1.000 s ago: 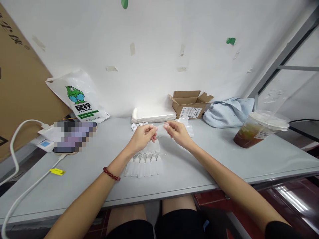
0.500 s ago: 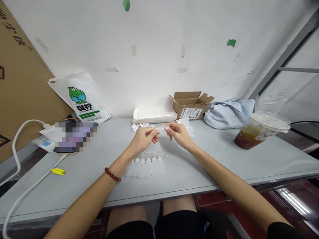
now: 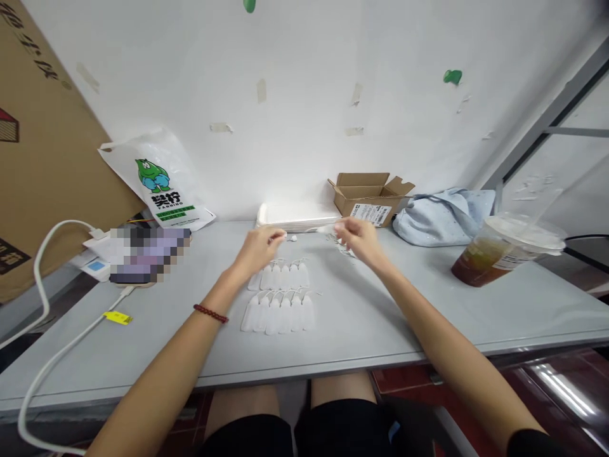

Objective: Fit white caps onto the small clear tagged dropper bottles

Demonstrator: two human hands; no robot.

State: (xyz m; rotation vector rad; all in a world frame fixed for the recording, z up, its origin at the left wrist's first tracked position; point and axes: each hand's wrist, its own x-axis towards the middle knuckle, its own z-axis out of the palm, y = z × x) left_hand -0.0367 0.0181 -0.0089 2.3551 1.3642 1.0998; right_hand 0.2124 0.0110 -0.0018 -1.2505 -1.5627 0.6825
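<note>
My left hand [image 3: 261, 249] is pinched shut at the back of the table, a small white cap-like piece [image 3: 284, 235] at its fingertips. Beside it lies another small white piece [image 3: 293, 238]. To the right, my right hand [image 3: 360, 240] grips one end of a slim translucent white tube [image 3: 325, 228], whose thin tip points left. A gap separates the two hands. In front of my left hand lie two rows of similar tubes, a far row [image 3: 284, 277] and a near row [image 3: 278, 315], with thin curved tails. More pieces [image 3: 347, 251] are partly hidden under my right hand.
White flat trays [image 3: 297, 217] are stacked against the wall beside an open cardboard box [image 3: 366, 200]. A blue cloth bag [image 3: 438, 219] and a drink cup [image 3: 499, 251] stand right. Left are a phone [image 3: 157, 254], a white cable [image 3: 40, 285] and a plastic bag [image 3: 162, 181].
My hands have moved apart: the left slightly left, the right to the right with the tube. The far row of tubes, mostly covered before, now shows. The view has shifted a little.
</note>
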